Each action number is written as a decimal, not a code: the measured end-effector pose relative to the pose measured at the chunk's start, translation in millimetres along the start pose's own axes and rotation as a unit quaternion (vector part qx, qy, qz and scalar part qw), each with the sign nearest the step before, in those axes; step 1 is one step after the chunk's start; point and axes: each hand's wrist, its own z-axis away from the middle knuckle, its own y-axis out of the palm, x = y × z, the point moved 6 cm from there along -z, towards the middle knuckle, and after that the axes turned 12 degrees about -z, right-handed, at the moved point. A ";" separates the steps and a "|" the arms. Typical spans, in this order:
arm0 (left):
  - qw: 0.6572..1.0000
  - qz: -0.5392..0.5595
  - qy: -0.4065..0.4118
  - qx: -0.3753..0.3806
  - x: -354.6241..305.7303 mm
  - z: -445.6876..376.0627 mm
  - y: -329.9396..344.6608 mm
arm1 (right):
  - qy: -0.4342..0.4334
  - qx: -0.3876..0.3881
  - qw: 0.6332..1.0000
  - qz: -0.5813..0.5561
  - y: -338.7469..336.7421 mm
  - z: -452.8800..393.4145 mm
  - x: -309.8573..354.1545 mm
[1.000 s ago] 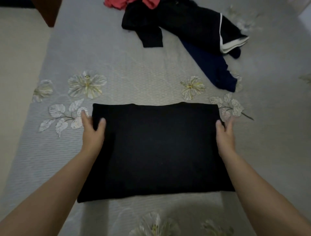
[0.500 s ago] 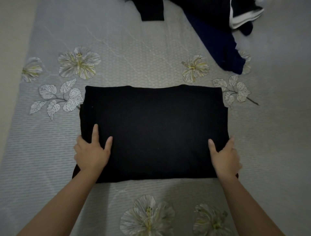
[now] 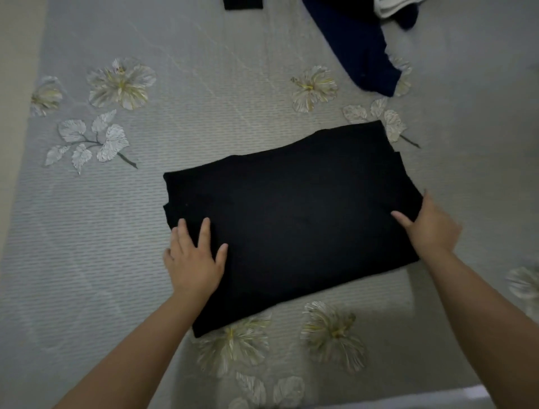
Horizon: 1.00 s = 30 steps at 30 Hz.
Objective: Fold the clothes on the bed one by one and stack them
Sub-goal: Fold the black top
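Observation:
A black garment, folded into a rectangle, lies askew on the grey flowered bed cover, its left end nearer to me. My left hand rests flat on its near-left part with straight fingers. My right hand holds its right edge, thumb on top of the cloth; the other fingers are mostly hidden at the edge. Unfolded clothes lie at the far edge of the view: a navy garment, a black piece and a piece with white trim.
The bed's left side ends at a beige floor strip. The near edge of the bed shows as a pale band at the bottom right. Embroidered flowers dot the cover.
The folded black garment has turned: its left end has slid toward me and rightward under my left hand. My head has tipped down, so the clothes pile is nearly out of view.

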 end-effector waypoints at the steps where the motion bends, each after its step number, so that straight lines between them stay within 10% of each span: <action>1: 1.000 -0.003 0.028 -0.007 -16.5 0.8 -1.5 | 0.009 -0.008 1.000 0.004 -4.3 -4.3 -6.9; 20: 0.867 -0.130 0.473 -0.092 -371.1 -73.0 -16.9 | 0.048 -0.121 0.939 -0.318 51.3 19.9 -93.3; 30: 0.700 -0.300 0.627 -0.168 -415.6 -82.4 -7.4 | 0.030 -0.144 0.967 -0.209 63.4 13.4 -92.0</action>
